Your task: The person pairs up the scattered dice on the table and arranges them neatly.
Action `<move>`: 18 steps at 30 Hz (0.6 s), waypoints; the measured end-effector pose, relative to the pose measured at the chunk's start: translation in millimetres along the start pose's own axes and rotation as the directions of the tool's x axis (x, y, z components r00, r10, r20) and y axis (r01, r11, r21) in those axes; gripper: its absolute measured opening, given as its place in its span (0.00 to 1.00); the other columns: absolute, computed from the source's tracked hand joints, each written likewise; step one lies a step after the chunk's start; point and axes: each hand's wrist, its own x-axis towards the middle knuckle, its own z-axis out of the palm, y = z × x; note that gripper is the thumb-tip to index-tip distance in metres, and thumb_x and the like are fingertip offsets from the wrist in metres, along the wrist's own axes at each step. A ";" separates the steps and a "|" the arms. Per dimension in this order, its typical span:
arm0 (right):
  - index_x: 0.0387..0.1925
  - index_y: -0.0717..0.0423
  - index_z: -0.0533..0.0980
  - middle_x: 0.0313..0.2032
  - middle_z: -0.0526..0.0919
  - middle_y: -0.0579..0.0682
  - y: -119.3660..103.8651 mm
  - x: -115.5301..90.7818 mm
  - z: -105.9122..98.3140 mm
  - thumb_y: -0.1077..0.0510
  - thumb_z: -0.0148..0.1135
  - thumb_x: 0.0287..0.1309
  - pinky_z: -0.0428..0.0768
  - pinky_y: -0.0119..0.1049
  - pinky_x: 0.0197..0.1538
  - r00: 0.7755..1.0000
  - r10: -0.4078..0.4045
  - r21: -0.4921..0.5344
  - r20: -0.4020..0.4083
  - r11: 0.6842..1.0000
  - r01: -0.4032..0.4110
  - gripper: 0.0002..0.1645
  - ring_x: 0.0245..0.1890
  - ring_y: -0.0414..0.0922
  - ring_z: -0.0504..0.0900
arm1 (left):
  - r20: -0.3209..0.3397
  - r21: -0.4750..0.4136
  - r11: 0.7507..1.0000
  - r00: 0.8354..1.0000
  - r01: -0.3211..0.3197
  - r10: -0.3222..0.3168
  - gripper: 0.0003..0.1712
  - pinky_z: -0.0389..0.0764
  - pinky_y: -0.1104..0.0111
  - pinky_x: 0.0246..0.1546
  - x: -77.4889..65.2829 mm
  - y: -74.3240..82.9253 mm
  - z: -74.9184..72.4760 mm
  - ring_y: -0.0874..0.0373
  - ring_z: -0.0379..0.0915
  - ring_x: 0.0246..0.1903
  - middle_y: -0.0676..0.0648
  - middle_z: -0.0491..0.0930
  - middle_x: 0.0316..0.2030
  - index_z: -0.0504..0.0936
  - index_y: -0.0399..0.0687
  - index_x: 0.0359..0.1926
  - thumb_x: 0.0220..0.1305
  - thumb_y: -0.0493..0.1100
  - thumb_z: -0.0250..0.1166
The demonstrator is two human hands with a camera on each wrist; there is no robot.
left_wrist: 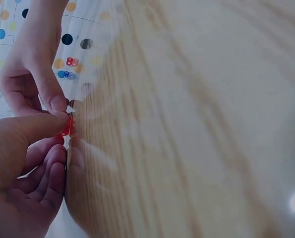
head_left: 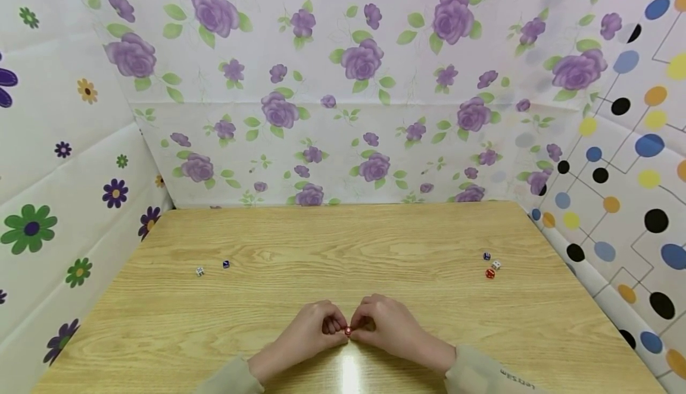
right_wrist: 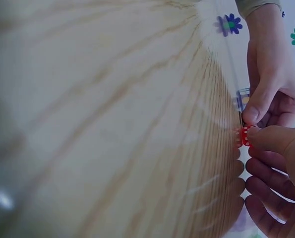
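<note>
A small red die point(head_left: 348, 331) with white pips sits on the table between my two hands. My left hand point(head_left: 317, 327) pinches it from the left with thumb and forefinger, while my right hand point(head_left: 387, 326) pinches it from the right the same way. In the left wrist view, the thumb of the left hand point(left_wrist: 18, 163) covers part of the red die point(left_wrist: 65, 130). The right wrist view has the red die point(right_wrist: 246, 135) at the fingertips of the right hand point(right_wrist: 281, 168), close over the tabletop, with the left hand point(right_wrist: 273, 74) beyond it.
To the left lie a white die point(head_left: 200, 271) and a dark blue die point(head_left: 225, 264), apart. A dark blue die point(head_left: 486, 256), a white die point(head_left: 496, 265) and another red die point(head_left: 490, 274) cluster at the right. Patterned cloth point(head_left: 343, 84) walls the wooden table point(head_left: 343, 245).
</note>
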 end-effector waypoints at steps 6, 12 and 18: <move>0.31 0.44 0.85 0.31 0.83 0.35 -0.6 0.2 -0.1 0.49 0.74 0.53 0.77 0.23 0.39 1.000 -0.001 -0.004 0.002 1.000 0.001 0.06 0.35 0.30 0.77 | -0.007 0.006 1.000 1.000 0.015 -0.015 0.05 0.78 0.80 0.30 -1.4 -1.0 1.9 0.76 0.71 0.28 0.52 0.80 0.31 0.83 0.46 0.32 0.57 0.38 0.73; 0.31 0.43 0.85 0.31 0.83 0.34 -0.3 0.8 0.5 0.49 0.74 0.53 0.76 0.23 0.37 1.000 0.006 0.003 0.008 1.000 -0.006 0.05 0.34 0.29 0.76 | -0.013 0.011 1.000 1.000 0.007 -0.007 0.05 0.78 0.80 0.29 -0.8 -0.8 2.2 0.75 0.71 0.28 0.52 0.80 0.30 0.84 0.45 0.32 0.56 0.36 0.73; 0.31 0.42 0.85 0.31 0.83 0.34 0.7 1.3 1.8 0.49 0.73 0.54 0.75 0.23 0.37 1.000 0.006 0.003 0.012 1.000 -0.006 0.05 0.33 0.28 0.75 | -0.015 0.013 1.000 1.000 0.004 -0.003 0.05 0.77 0.80 0.29 -1.0 0.1 2.1 0.75 0.70 0.28 0.51 0.79 0.29 0.84 0.45 0.31 0.56 0.35 0.73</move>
